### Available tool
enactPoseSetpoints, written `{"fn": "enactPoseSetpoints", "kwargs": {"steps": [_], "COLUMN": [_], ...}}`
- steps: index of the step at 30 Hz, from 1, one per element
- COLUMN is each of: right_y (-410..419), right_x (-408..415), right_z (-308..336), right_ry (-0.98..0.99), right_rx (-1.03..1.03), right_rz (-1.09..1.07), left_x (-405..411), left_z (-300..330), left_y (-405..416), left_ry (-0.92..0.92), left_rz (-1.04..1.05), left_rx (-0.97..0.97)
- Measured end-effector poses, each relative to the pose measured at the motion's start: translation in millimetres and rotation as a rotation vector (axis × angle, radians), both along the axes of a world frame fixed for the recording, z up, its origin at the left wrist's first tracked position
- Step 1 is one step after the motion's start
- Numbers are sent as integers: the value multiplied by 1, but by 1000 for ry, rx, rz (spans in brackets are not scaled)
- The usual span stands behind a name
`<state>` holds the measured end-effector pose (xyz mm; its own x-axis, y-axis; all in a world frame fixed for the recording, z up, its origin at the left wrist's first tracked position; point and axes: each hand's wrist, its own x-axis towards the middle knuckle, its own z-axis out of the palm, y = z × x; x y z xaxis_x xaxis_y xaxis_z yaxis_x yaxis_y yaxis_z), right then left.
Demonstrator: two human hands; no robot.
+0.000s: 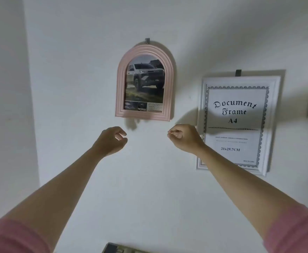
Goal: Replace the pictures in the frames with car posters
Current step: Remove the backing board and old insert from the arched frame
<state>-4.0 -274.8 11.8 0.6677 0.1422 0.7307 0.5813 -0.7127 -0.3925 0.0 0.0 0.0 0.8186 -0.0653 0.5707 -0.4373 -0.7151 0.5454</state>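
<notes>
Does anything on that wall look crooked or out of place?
Yes. The white frame hangs tilted on its hook, and it shows a "Document Frame A4" placeholder sheet, not a car poster. The pink arched frame beside it hangs nearly straight and holds a truck poster.

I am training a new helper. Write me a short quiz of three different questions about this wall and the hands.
1. True or false: the pink arched frame already shows a car poster.
2. Which frame hangs to its right? A) white document frame B) black round frame
3. Fill in: both the left hand and the right hand are below the pink frame, holding ____.

Key: 1 true; 2 A; 3 nothing
</notes>
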Motion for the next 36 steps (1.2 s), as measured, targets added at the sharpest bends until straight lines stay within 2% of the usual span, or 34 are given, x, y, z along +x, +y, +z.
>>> {"fn": "enactPoseSetpoints", "kwargs": {"steps": [9,13,21,26,36], "right_y": [-1,5,20,24,10], "right_x": [23,31,49,44,-5], "right_z": [50,58,49,52,49], "right_ry": [-290,-345,-476,-426,-418], "right_rx": [125,158,126,86,181], "right_rz": [0,37,55,84,119], "left_x": [25,37,44,39,-16], "left_z": [50,64,70,76,80], "left_y": [18,19,10,15,8], "left_ry": [-259,-222,-177,-185,-162], "left_rz": [27,-68,-173,-153,-240], "left_rx": [-232,-391,-530,-523,-466]}}
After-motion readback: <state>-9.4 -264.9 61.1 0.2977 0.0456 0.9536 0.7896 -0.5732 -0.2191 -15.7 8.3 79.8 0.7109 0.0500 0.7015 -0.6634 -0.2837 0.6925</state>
